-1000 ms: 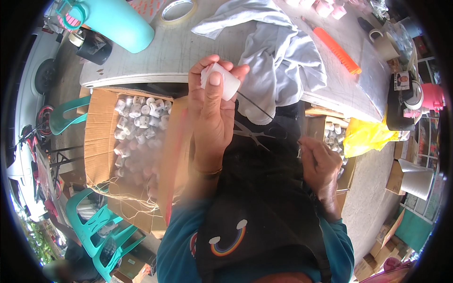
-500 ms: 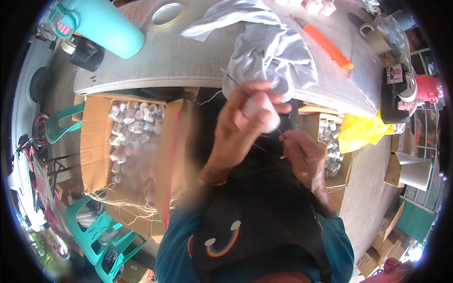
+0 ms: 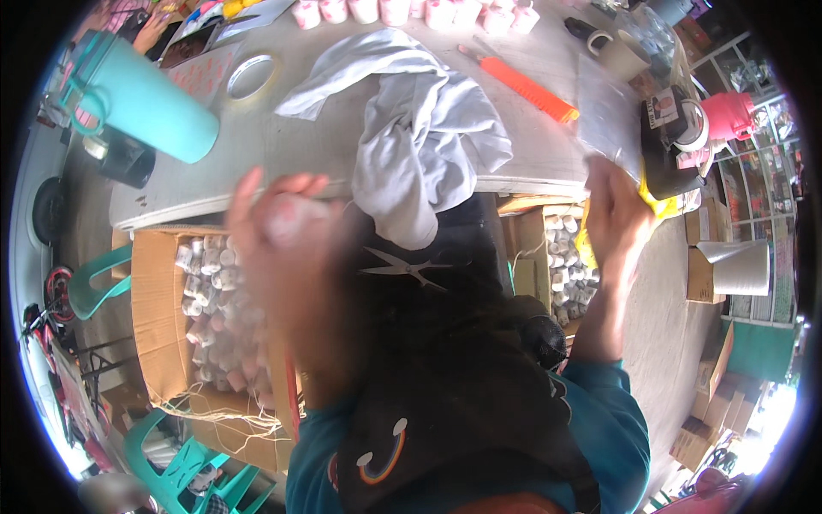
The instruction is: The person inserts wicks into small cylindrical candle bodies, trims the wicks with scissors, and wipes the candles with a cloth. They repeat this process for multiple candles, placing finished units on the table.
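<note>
My left hand (image 3: 300,257), blurred by motion, is closed around a small white-and-pink cylinder (image 3: 294,216) over the right part of an open cardboard box (image 3: 158,317). That box holds many similar white and pinkish cylinders (image 3: 214,283). My right hand (image 3: 618,210) is raised beside the table's right front edge, in front of a yellow plastic bag (image 3: 586,244). Its fingers are bunched together, and whatever they hold is hidden. Between my arms, open scissors (image 3: 407,268) lie on a black surface. A crumpled light-grey cloth (image 3: 428,128) hangs over the table edge just beyond.
On the table (image 3: 325,158) stand a turquoise tumbler (image 3: 150,103), a tape roll (image 3: 252,78), an orange-handled cutter (image 3: 529,87), a mug (image 3: 621,56) and a row of pink-and-white cylinders (image 3: 394,12). Another box of white cylinders (image 3: 561,265) sits right of my lap. Pale strings (image 3: 223,411) trail over the left box.
My hands have moved apart: the left went left with the cylinder, the right went up and right. The thin rod through the cylinder no longer shows. The scissors have come into plain view.
</note>
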`<state>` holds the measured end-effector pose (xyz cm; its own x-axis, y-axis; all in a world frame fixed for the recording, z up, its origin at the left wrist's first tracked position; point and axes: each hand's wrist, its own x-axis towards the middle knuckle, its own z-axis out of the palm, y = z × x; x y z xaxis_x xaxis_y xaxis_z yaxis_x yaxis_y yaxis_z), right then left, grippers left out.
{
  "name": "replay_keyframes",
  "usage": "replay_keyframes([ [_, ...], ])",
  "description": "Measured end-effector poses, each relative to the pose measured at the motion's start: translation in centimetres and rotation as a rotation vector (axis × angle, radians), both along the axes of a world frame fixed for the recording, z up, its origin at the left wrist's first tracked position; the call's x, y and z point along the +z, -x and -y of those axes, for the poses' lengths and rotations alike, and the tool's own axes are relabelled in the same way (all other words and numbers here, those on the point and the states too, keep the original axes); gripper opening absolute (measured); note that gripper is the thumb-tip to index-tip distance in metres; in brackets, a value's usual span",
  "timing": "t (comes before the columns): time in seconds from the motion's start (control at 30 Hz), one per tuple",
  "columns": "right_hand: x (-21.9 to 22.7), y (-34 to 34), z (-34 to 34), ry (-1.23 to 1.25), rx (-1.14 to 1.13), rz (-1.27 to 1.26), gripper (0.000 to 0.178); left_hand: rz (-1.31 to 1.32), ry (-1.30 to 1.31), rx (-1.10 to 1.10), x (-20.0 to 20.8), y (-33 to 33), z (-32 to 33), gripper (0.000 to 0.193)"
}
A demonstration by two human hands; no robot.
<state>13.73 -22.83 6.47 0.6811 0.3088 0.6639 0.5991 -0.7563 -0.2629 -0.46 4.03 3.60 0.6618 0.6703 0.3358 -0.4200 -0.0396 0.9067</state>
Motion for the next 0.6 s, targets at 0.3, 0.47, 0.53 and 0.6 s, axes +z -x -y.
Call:
replay_keyframes([
  [0.3,1.9,-10.8,-3.5,0.171,0.072,0.344,0.022,-0.051,-0.450,-0.104,-0.2,-1.2,1.6,0.060],
  [0.47,2.5,-3.7,-4.6,-0.330,0.354,-0.217,0.021,0.004,-0.441,-0.125,-0.8,-2.4,1.6,0.055],
  [0.53,2.3,-1.1,-5.1,-0.475,0.539,-0.411,0.016,-0.010,-0.436,-0.086,-1.1,-3.0,2.1,0.050],
  [0.6,2.0,1.0,-5.7,-0.471,0.603,-0.565,0.009,-0.006,-0.446,-0.066,-1.2,-3.4,2.6,0.048],
])
